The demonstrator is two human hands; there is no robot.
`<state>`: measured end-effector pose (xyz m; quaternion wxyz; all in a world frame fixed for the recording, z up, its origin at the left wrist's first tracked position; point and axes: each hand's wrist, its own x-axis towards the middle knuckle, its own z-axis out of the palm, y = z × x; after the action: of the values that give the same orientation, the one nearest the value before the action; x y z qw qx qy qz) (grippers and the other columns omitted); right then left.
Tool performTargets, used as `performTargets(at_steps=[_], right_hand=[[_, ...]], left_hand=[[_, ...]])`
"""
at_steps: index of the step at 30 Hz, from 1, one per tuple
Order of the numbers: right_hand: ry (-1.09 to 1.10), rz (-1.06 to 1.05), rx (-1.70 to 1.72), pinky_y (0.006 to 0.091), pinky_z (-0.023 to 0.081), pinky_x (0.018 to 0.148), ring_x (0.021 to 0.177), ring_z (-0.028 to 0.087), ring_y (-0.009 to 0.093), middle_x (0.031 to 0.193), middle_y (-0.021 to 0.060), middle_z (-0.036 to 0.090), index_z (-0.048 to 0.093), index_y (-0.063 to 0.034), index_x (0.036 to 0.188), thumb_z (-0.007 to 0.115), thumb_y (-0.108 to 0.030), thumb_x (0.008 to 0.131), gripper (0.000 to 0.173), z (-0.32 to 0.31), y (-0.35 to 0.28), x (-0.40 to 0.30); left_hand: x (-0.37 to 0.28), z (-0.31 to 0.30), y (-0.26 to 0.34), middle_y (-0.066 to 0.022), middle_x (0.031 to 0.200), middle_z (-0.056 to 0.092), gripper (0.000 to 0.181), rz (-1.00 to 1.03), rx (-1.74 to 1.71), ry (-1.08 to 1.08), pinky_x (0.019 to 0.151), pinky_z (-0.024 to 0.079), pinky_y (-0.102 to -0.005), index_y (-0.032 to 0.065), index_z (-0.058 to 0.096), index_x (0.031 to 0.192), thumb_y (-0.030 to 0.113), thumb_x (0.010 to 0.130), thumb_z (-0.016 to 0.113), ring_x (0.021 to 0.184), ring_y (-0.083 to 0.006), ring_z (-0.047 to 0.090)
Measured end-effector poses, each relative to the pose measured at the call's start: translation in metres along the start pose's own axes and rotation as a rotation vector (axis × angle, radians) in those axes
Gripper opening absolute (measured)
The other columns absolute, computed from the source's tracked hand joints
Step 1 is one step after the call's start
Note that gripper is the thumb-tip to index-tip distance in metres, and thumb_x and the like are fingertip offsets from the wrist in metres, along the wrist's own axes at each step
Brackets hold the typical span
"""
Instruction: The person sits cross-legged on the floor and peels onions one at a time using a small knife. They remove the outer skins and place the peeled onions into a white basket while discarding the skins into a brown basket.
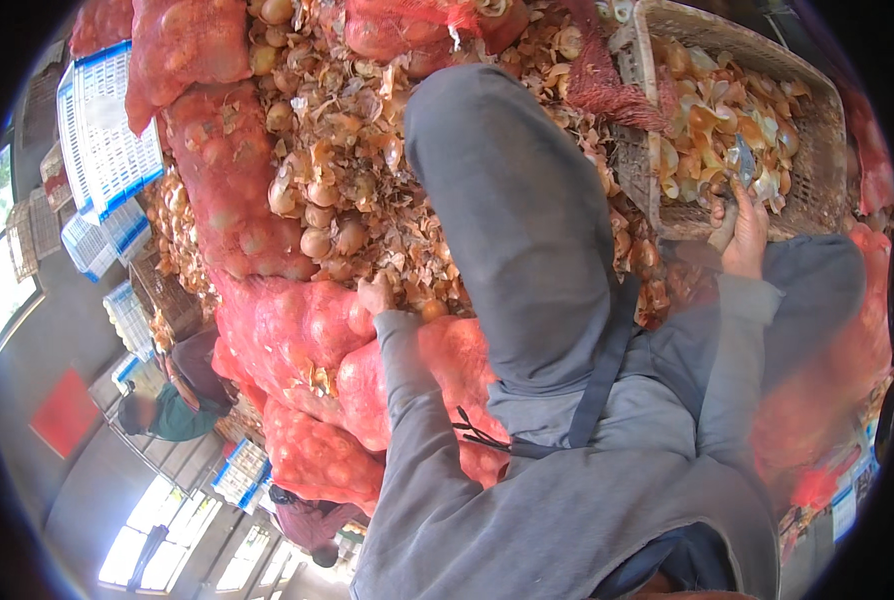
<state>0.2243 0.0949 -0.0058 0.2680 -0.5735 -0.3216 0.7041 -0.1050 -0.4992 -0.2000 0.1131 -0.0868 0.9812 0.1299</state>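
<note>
My right hand [745, 229] is closed around the handle of a small knife [744, 160], its metal blade over the rim side of a plastic crate [747, 41] that holds onion skins [706, 112]. On the other side of my raised knee, my left hand [376, 293] reaches to the edge of a heap of onions and dry skins [409, 247], beside a red mesh sack of onions [297, 322]. Its fingers are partly hidden, so whether they hold an onion cannot be told. Several loose onions [316, 241] lie just beyond that hand.
More red mesh sacks [240, 180] of onions stand around me. An empty-looking red net [612, 82] hangs by the crate. White and blue crates [109, 127] are stacked at the left. Two other people work there, one in a green top [184, 412], one in dark red [308, 523].
</note>
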Motion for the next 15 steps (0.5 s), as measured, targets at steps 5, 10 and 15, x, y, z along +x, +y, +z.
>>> performTargets(at_steps=[5, 10, 15], right_hand=[[0.025, -0.013, -0.075, 0.0234, 0.042, 0.049, 0.06, 0.057, 0.013, 0.087, 0.0095, 0.067, 0.059, -0.0062, 0.12, 0.066, -0.017, 0.099, 0.025, 0.01, 0.002, -0.001], [0.021, -0.055, -0.159, 0.0243, 0.041, 0.047, 0.057, 0.057, 0.014, 0.086, 0.0095, 0.067, 0.06, -0.0063, 0.117, 0.068, -0.019, 0.098, 0.024, 0.011, 0.005, -0.001], [0.028, -0.046, -0.203, 0.024, 0.04, 0.046, 0.056, 0.057, 0.014, 0.085, 0.0082, 0.067, 0.059, -0.0068, 0.112, 0.069, -0.02, 0.097, 0.022, 0.01, 0.012, -0.002]], left_hand=[[0.029, 0.022, -0.016, -0.0321, 0.107, 0.069, 0.06, -0.209, -0.021, 0.024, 0.091, 0.052, -0.0436, -0.015, 0.064, 0.108, 0.034, 0.075, 0.073, 0.103, -0.0427, 0.067], [0.039, 0.045, 0.006, -0.0308, 0.116, 0.067, 0.078, -0.543, 0.059, -0.103, 0.094, 0.055, -0.0401, -0.0177, 0.053, 0.121, 0.039, 0.075, 0.08, 0.109, -0.0386, 0.068], [0.025, 0.059, -0.006, -0.0272, 0.113, 0.07, 0.072, -0.546, 0.18, -0.191, 0.089, 0.057, -0.0403, -0.0147, 0.056, 0.121, 0.043, 0.083, 0.075, 0.101, -0.0325, 0.072]])
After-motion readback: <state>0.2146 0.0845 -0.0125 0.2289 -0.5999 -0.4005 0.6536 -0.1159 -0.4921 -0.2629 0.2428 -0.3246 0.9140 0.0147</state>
